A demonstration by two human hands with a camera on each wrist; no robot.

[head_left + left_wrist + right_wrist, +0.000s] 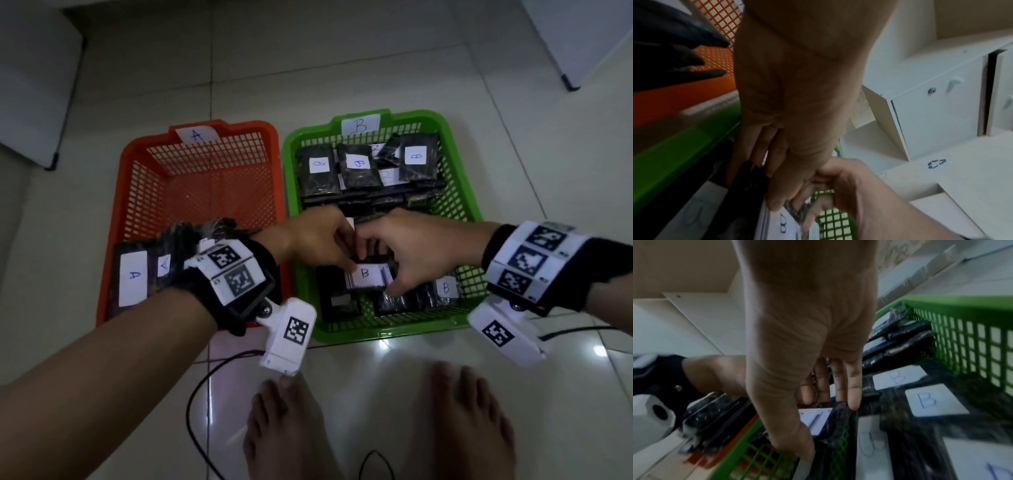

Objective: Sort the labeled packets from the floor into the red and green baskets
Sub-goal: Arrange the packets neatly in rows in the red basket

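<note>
Over the green basket (459, 178), near end, both hands clamp one B packet (368, 275): left hand (318, 236), right hand (414, 253). Packet looks light, floppy, slick film; best pinched by its edges.

Red plastic mesh basket (144, 192) is sitting left of green plastic mesh basket (459, 192), touching. Dark B-labelled packets (356, 164) are lying in the green one; A-labelled packets (133, 277) are lying at the red one's near end.

Two baskets are sitting side by side on the floor: one red basket (191, 150) tagged A and one green basket (455, 161) tagged B. At least two A-labeled packets (132, 277) are lying in the red one; the arm is hiding any others. In the green one, six B labels are showing on the B-labeled packets (358, 164), with more dark packets stacked beneath, too overlapped to count. Two hands (318, 236) are reaching in.
</note>
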